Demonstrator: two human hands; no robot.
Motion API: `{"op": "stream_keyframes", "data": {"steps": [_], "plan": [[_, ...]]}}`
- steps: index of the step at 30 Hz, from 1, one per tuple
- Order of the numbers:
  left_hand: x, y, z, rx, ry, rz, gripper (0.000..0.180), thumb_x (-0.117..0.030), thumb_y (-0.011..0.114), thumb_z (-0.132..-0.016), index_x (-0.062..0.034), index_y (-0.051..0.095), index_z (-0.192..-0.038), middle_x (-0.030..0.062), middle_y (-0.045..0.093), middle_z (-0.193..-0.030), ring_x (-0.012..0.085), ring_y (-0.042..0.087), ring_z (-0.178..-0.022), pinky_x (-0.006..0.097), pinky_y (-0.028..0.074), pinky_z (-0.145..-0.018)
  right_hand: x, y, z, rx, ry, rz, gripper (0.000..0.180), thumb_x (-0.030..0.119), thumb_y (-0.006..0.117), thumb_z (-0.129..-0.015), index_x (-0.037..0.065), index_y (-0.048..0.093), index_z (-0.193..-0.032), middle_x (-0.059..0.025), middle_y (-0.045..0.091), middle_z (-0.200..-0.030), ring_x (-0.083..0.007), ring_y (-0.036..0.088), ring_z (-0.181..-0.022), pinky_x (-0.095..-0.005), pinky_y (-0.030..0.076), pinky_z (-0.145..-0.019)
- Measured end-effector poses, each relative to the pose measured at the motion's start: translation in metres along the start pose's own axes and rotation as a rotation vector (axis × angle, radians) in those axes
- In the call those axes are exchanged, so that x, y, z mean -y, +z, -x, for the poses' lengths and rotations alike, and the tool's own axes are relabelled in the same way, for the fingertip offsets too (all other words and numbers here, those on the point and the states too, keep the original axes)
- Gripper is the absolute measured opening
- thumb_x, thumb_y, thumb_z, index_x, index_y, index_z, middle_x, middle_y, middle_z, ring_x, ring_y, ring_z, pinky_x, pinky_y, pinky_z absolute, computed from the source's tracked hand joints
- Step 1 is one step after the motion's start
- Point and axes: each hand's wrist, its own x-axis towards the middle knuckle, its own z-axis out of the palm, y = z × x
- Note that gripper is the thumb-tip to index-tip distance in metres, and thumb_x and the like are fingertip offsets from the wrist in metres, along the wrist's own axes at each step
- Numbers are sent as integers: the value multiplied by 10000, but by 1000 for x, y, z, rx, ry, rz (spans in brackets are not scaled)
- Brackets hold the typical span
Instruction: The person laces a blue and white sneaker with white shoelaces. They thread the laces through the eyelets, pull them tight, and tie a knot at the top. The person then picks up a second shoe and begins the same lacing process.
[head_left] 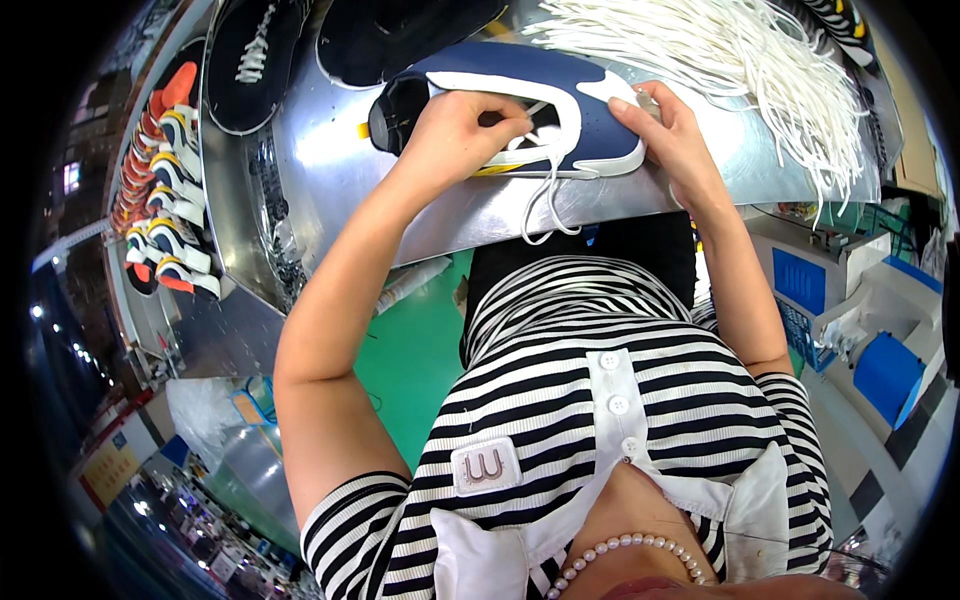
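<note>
I have the navy-and-white shoe [598, 125] lying between the hands on the metal counter [455, 228], its toe by the right hand and its heel out past the left. The left hand [455, 130] reaches over the shoe's opening with thumb and fingertips brought together; from my end I can't tell whether any white lace [553, 180] is pinched between them. The right hand [680, 140] grips the toe, thumb lying on top and fingers curled. A small pale thing shows among those fingers, too little for me to identify.

What worries me most is the loop of lace hanging between the hands, over the counter's near edge: it could snag on clothing or twist on itself if drawn up quickly. The metal looks slick to me, so a sharp tug by the left hand while the right grip loosens could swing the shoe round. Beyond the right hand, the heap of loose white laces [720, 55] could tangle with a stray end. Beyond the left hand lie black shoe pieces [247, 65], and a drifting heel might nudge them.
</note>
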Motion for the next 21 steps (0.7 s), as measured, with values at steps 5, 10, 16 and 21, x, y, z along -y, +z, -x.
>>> {"op": "stream_keyframes", "data": {"steps": [5, 10, 16, 21], "plan": [[7, -32, 25, -395, 339, -449, 63, -32, 647, -867, 16, 625, -901, 125, 610, -843, 212, 592, -731, 333, 474, -657, 10, -11, 12, 1, -64, 87, 354, 256, 741, -867, 5, 585, -1061, -67, 664, -910, -85, 609, -773, -223, 490, -659], [87, -162, 94, -818, 49, -810, 116, -110, 649, -920, 6, 646, -928, 72, 637, -834, 137, 559, -698, 272, 478, -671, 1, -59, 9, -51, -28, -76, 328, 241, 739, -869, 10, 594, -1051, -55, 668, -913, -83, 609, -775, -219, 492, -681], [2, -84, 63, -425, 262, -198, 107, -86, 673, -866, 9, 637, -900, 90, 642, -934, 165, 580, -768, 281, 471, -685, -4, -45, -2, -133, -87, 526, 383, 394, 698, -871, 43, 672, -1020, -61, 680, -876, -152, 635, -828, -296, 499, -740], [-60, -37, 3, -361, 574, -271, 53, -8, 691, -788, -17, 656, -827, 125, 646, -1141, 281, 601, -933, 358, 494, -763, 5, -54, -6, -349, -377, 550, 350, 302, 713, -869, 42, 685, -1101, -46, 706, -943, -133, 635, -845, -262, 500, -745]]}}
